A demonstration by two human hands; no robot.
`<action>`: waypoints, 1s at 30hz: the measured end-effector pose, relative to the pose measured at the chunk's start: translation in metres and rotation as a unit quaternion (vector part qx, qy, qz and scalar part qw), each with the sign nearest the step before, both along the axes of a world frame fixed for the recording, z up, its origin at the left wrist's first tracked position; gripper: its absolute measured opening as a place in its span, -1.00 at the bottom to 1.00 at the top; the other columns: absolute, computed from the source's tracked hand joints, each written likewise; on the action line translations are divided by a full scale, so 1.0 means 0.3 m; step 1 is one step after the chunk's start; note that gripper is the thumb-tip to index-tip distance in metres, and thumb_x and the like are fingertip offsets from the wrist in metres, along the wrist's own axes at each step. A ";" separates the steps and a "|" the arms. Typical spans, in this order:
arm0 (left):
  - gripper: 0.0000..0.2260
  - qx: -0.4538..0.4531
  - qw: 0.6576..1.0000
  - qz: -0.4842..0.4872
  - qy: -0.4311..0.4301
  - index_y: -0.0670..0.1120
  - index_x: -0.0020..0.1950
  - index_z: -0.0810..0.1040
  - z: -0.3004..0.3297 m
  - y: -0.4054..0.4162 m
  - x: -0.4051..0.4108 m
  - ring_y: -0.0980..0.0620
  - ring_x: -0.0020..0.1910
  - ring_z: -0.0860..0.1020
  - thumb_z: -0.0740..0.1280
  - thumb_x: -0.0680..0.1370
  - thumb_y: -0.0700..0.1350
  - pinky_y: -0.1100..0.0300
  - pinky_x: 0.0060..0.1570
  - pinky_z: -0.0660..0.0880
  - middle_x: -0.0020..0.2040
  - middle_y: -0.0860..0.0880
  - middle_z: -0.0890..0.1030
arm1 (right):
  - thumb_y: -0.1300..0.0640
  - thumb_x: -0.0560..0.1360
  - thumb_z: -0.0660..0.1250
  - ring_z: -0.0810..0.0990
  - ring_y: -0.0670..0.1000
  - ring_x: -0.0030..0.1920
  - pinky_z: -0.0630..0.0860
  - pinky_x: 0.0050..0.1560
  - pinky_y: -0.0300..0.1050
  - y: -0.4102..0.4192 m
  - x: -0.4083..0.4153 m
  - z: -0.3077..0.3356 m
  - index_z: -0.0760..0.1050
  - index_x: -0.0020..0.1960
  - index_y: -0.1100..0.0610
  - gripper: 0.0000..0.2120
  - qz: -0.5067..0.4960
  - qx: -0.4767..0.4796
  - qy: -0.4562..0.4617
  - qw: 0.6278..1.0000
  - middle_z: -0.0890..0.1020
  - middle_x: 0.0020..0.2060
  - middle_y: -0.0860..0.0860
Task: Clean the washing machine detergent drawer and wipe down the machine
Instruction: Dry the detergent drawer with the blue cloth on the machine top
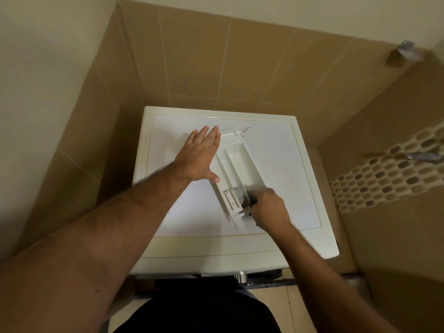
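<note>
On top of the washing machine (300, 169), the detergent drawer (234, 169) lies between both hands: left hand (200, 157) flat, fingers straight beside it; right hand (270, 207) curled around something small and dark at the drawer's near end.

We see both forearms bare from elbow to wrist, with no sleeves in view. The left forearm (115, 212) carries visible hair along its upper side, as does the right forearm (319, 260). Neither the left hand (199, 157) nor the right hand (269, 207) wears a glove, ring or watch. At the lower edge we note dark, near-black clothing (201, 316) on the body.
</note>
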State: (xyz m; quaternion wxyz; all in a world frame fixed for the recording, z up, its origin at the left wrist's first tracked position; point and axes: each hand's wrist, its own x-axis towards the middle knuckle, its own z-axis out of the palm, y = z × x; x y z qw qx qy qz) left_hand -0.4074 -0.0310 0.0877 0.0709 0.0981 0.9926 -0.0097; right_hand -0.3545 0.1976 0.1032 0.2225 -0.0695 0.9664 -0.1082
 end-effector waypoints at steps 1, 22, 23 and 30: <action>0.14 -0.002 1.000 -0.003 0.001 -0.13 0.59 -0.17 0.000 -0.003 0.002 -0.16 0.57 -0.21 0.38 0.32 0.42 -0.05 0.50 -0.20 0.60 -0.11 -0.22 | 0.31 0.44 0.21 0.64 0.09 -0.22 0.62 -0.17 -0.12 0.005 0.006 0.003 0.62 0.02 0.10 -0.72 -0.011 -0.012 -0.020 1.000 0.63 -0.10 0.09; -0.60 0.349 0.916 0.197 0.007 -0.08 0.46 0.40 0.087 -0.167 -0.013 -0.02 0.44 0.35 0.26 0.63 -0.05 0.19 0.39 0.21 0.47 -0.03 0.40 | 0.25 0.48 0.28 0.62 0.15 -0.05 0.44 -0.15 -0.24 -0.189 -0.422 0.097 0.62 0.07 0.18 -0.78 -0.141 -0.212 0.128 0.959 0.67 -0.07 0.14; -0.64 0.339 0.916 0.214 0.008 -0.07 0.41 0.47 0.073 -0.195 -0.002 -0.03 0.38 0.43 0.26 0.63 -0.02 0.20 0.33 0.27 0.40 -0.04 0.48 | 0.24 0.47 0.28 0.62 0.16 -0.04 0.46 -0.09 -0.20 -0.186 -0.432 0.102 0.61 0.12 0.15 -0.74 -0.148 -0.215 0.165 0.951 0.66 -0.04 0.15; -0.73 0.401 0.879 0.257 -0.004 -0.10 0.20 0.65 0.021 -0.202 -0.004 0.03 0.05 0.57 0.30 0.61 0.00 0.22 0.08 0.42 0.14 -0.03 0.66 | 0.30 0.41 0.28 0.47 0.02 -0.15 0.43 -0.15 -0.20 -0.279 -0.400 0.089 0.65 0.05 0.12 -0.72 0.117 -0.232 0.205 0.944 0.44 -0.24 -0.11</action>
